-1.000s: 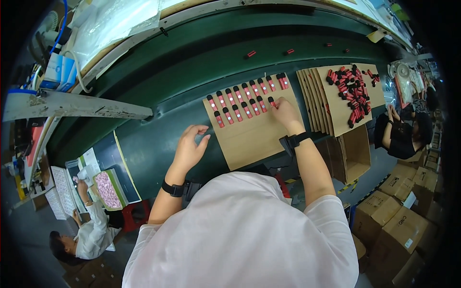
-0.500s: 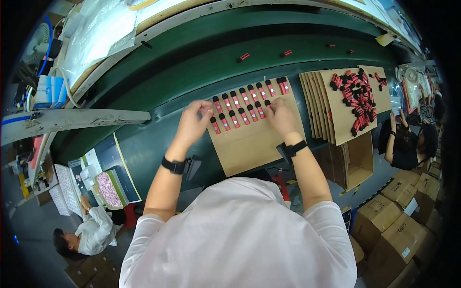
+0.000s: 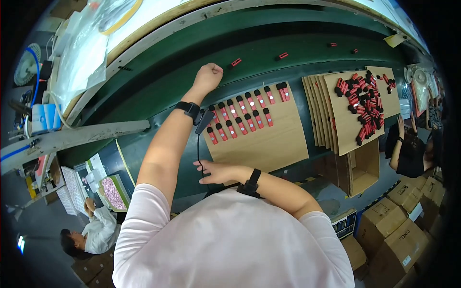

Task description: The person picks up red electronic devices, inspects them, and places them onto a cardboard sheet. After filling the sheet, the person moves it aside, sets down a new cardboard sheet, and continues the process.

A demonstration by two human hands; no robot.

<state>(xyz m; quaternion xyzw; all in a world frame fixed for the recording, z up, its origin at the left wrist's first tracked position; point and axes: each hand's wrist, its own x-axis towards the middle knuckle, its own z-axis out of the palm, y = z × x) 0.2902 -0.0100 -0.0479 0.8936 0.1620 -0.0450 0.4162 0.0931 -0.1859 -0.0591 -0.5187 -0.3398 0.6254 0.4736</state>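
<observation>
My left hand is stretched out over the green belt with its fingers curled in; whether anything is inside them is hidden. Just right of it lies a red piece with a dark end, apart from the hand. My right hand hangs at the near left corner of a brown cardboard sheet, fingers spread and holding nothing. A thin black cable runs from the band on my left wrist down to those fingers. Two rows of small red pieces with black tops lie on the sheet.
To the right, a stack of cardboard sheets bears a heap of red pieces. More red pieces lie along the belt. A grey metal arm juts in from the left. Two other people sit nearby, left and far right.
My left hand has moved from the rows up onto the belt. My right hand has left the rows and come down and left to the sheet's near edge, its fingers spreading.
</observation>
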